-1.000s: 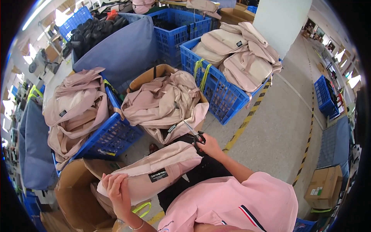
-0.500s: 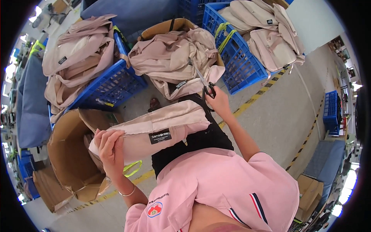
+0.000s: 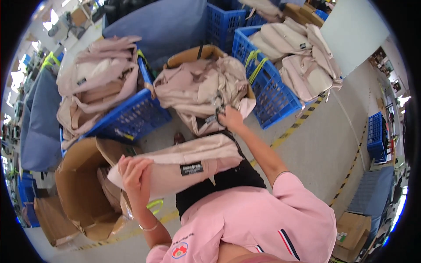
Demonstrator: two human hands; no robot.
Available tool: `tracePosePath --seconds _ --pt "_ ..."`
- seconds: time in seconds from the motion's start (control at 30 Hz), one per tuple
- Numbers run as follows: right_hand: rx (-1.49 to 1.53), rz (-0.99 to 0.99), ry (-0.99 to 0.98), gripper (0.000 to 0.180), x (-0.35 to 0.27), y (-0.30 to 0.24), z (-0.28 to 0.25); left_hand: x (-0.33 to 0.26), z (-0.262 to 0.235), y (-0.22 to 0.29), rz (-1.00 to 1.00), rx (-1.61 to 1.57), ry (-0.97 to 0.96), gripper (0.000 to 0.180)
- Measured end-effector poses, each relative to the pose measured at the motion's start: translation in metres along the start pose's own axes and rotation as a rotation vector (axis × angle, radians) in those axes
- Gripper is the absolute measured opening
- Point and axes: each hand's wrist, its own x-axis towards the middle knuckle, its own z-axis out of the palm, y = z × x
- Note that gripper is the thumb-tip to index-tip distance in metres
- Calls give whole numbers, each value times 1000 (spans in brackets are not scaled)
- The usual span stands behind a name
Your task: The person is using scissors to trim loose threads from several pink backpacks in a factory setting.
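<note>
My left hand (image 3: 135, 174) is closed round the near-left end of a pale pink fabric bag (image 3: 206, 151). The bag lies across my lap, a black label on its near side. My right hand (image 3: 231, 119) grips black-handled scissors (image 3: 220, 113) at the near edge of a carton heaped with pink bags (image 3: 197, 83). Against the pile the blades are hard to make out. Another black label on the pile's near side is partly covered by the scissors.
Blue crates with more pink bags stand left (image 3: 118, 116) and right (image 3: 272, 98) of the heaped carton. A brown cardboard box (image 3: 79, 188) sits open at my left, holding pink fabric. Yellow-black tape (image 3: 302, 116) runs along the grey floor on the right.
My right hand has carried the scissors forward and left, onto the near edge of the heaped carton. The left hand keeps hold of the bag. The whole view has shifted slightly.
</note>
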Motion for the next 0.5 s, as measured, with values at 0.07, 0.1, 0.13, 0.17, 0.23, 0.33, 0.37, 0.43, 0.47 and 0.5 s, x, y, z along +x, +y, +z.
tracePosePath --seconds 0.07,0.1,0.13,0.17,0.23,0.33,0.37,0.43,0.47,0.5 --pt "130 34 -6 36 -7 -13 -8 -5 -3 1 24 9 20 8" --pt "184 54 23 38 -9 -18 -14 -5 -4 3 7 -2 9 8" --pt "237 72 48 41 -11 -22 -21 -6 -4 5 -13 -12 -2 7" --pt "277 69 88 39 -16 -27 -29 -7 -4 5 -25 -22 7 7" --pt "316 14 104 37 -28 -34 -48 -8 -4 6 -12 -31 24 7" --pt "405 -91 123 35 -48 -37 -61 -9 -3 6 -7 -40 43 7" --pt "480 -86 62 37 -57 -42 -69 -10 -2 6 -12 -44 49 7" --pt "549 -89 6 38 -74 -48 -81 -10 0 4 -15 -50 59 8" --pt "578 -110 -1 40 -81 -49 -85 -10 0 4 -24 -54 59 8" --pt "609 -132 -9 43 -86 -51 -90 -9 1 3 -24 -54 71 8"
